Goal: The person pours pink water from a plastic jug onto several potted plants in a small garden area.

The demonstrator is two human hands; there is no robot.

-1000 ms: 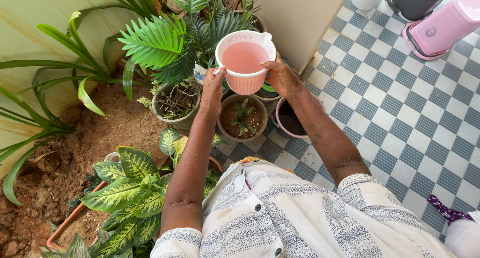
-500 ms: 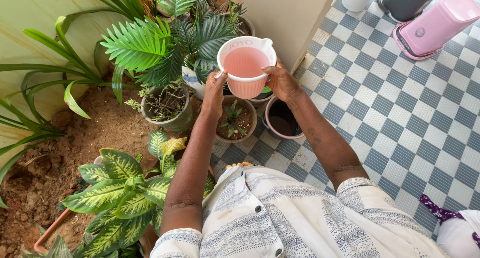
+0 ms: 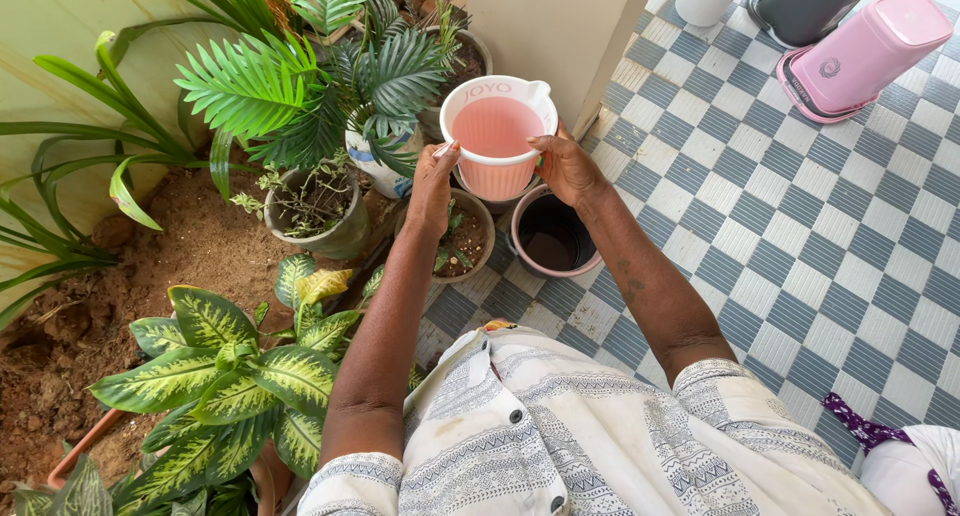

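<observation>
Pink plastic jug (image 3: 495, 136) held level between both hands, above the line where the soil bed (image 3: 190, 246) meets the checkered tile floor (image 3: 800, 236). Filled with water nearly to the white rim; spout at the far right of the rim.

Left hand (image 3: 432, 189) on the jug's left side: thumb and fingertips pressed against the rim and wall, fingers close together, curled. Right hand (image 3: 567, 166) on the right side: thumb hooked over the rim, other fingers wrapped round the far wall, mostly hidden; cannot tell how tightly.

Directly below the jug, at the edge of the tiles:
- brown pot with a small plant (image 3: 462, 238), partly covered by the left wrist
- pink-rimmed pot (image 3: 553, 238), dark inside, just right of the brown pot, touching or nearly so

On the soil bed, left of the jug:
- grey pot with thin twiggy growth (image 3: 318, 208)
- palm-like plant with feathery fronds (image 3: 300, 91) in a white patterned pot, behind the grey one
- long strap leaves (image 3: 80, 166) against the pale wall at far left
- spotted broad-leaf plant (image 3: 230, 376) in a terracotta trough, near corner of the bed

Far right of the floor: pink container lying on its side (image 3: 865, 51), dark grey vessel just beside it. Cream pillar (image 3: 555, 26) behind the jug.

Patterned white garment (image 3: 600, 436) fills the lower edge.
</observation>
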